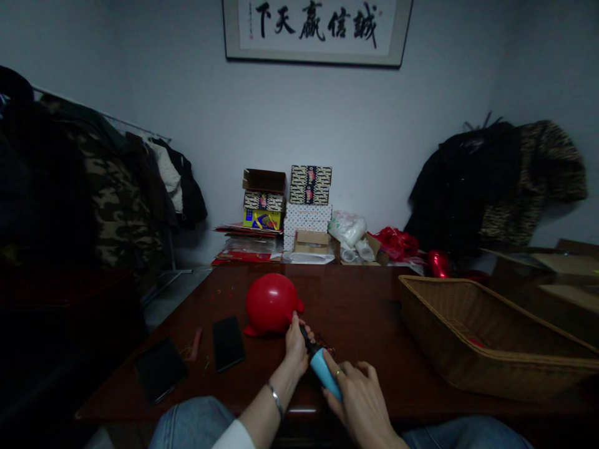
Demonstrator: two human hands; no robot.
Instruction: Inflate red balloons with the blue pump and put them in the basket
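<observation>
Glossy wooden tabletop (365, 305): taut, rounded red balloon (271, 302) just beyond the left fingers (294, 329), which pinch it at the black nozzle (306, 337); right fingers (333, 365) wrap the blue cylindrical pump (324, 372). Woven wicker basket (472, 365) right.

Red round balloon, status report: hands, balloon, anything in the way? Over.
Left hand on black narrow nozzle, beside balloon. Right hand gripping light-blue cylindrical tool. Red round balloon inflated. Brown woven basket off right, not in the way.
</observation>
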